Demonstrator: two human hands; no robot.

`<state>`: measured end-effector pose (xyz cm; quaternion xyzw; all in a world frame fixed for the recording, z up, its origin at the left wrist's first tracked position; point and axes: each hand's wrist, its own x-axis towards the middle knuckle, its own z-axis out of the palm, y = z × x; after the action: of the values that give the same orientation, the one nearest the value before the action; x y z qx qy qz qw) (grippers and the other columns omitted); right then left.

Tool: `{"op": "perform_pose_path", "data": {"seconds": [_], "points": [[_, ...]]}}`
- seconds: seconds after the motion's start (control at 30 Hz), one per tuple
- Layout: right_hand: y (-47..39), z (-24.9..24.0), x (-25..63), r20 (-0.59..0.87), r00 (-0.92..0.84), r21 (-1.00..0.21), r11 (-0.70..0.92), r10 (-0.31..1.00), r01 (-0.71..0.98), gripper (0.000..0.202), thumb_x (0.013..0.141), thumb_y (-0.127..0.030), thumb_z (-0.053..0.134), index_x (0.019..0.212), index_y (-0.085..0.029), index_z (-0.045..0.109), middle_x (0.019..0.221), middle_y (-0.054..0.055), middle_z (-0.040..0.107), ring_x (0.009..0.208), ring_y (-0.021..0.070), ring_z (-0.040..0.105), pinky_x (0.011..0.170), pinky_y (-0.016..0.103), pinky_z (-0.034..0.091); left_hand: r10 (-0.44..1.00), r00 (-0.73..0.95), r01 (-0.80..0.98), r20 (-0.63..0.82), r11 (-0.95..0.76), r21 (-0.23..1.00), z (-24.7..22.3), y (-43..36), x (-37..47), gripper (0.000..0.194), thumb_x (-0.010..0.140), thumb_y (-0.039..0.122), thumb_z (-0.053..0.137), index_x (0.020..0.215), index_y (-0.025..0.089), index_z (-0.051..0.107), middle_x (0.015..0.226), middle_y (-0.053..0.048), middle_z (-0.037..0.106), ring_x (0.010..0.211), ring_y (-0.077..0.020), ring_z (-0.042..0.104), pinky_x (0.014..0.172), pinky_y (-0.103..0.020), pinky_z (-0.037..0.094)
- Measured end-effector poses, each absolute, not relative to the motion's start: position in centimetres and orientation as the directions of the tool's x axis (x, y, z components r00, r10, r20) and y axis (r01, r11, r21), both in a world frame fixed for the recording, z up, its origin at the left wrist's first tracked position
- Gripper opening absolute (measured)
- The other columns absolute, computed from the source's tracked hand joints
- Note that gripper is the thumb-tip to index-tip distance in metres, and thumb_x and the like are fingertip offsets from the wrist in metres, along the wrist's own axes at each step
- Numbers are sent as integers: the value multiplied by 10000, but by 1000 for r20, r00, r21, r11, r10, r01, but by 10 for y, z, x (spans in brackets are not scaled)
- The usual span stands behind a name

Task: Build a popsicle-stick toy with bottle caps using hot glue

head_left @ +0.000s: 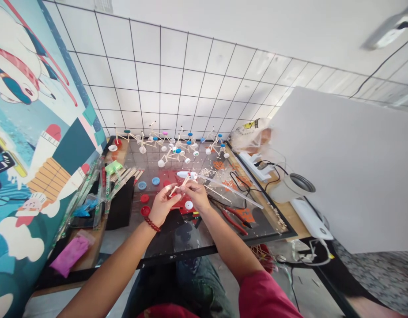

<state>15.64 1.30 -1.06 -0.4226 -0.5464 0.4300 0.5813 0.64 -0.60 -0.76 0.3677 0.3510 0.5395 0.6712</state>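
Note:
Both my hands meet over the middle of the table, gripping a small frame of thin wooden sticks (174, 191). My left hand (164, 205), with a red bead bracelet (153, 223) at the wrist, pinches its left side. My right hand (196, 195) pinches it from the right with closed fingers. Just behind the hands lies a white glue gun (187, 175). A white bottle cap (188, 205) sits below my fingers, red caps (145, 210) lie to the left, and blue caps (142, 185) stand farther left and back.
Several small stick figures with cap wheels (177, 152) stand along the back. Red-handled pliers (233, 218) and a black cable (243, 187) lie at the right. A power strip (255, 167) and a grey-white container (292, 187) stand beyond. Wooden sticks (124, 182) and a pink packet (70, 255) are at the left.

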Motion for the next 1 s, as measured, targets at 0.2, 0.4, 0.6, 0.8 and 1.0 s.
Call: {"op": "perform_pose_path", "data": {"seconds": [0.2, 0.4, 0.6, 0.8, 1.0], "points": [[14, -15, 159, 281, -31, -959, 279, 959, -53, 303, 806, -542, 711, 912, -269, 788, 998, 45, 741, 1003, 232, 649, 973, 393, 474, 982, 134, -555, -137, 189, 810, -7, -2, 4, 385, 699, 474, 812, 872, 148, 703, 774, -16, 684, 670, -108, 612, 599, -226, 515], [14, -15, 156, 129, -22, -963, 120, 991, -240, 406, 701, -564, 788, 940, -236, 760, 875, 38, 728, 799, 199, 646, 791, 350, 534, 958, 192, -543, -215, 286, 789, -3, -5, 4, 409, 705, 456, 807, 944, 148, 683, 778, -21, 671, 590, -105, 589, 509, -235, 532], [12, -10, 155, 169, 24, -962, 170, 985, -214, 339, 682, -526, 808, 697, -221, 663, 728, -3, 646, 660, 152, 557, 696, 303, 504, 981, 193, -329, -31, 94, 940, 0, -11, 3, 582, 641, 290, 875, 1179, 237, 661, 1187, -58, 681, 1026, -213, 656, 791, -307, 585], [12, -8, 161, 250, 67, -962, 256, 966, -99, 268, 772, -487, 753, 705, -230, 718, 789, 13, 663, 805, 184, 606, 850, 344, 485, 959, 280, -268, -34, 112, 957, -5, -11, 3, 340, 827, 509, 680, 861, 175, 736, 731, -29, 669, 623, -144, 601, 562, -250, 518], [11, -9, 162, 198, -43, -978, 195, 979, -68, 259, 701, -474, 814, 680, -230, 731, 755, 9, 672, 750, 183, 615, 783, 337, 498, 964, 255, -316, -80, 161, 935, -4, -11, 4, 381, 767, 544, 731, 788, 165, 699, 708, -12, 631, 562, -121, 560, 506, -244, 496]]}}
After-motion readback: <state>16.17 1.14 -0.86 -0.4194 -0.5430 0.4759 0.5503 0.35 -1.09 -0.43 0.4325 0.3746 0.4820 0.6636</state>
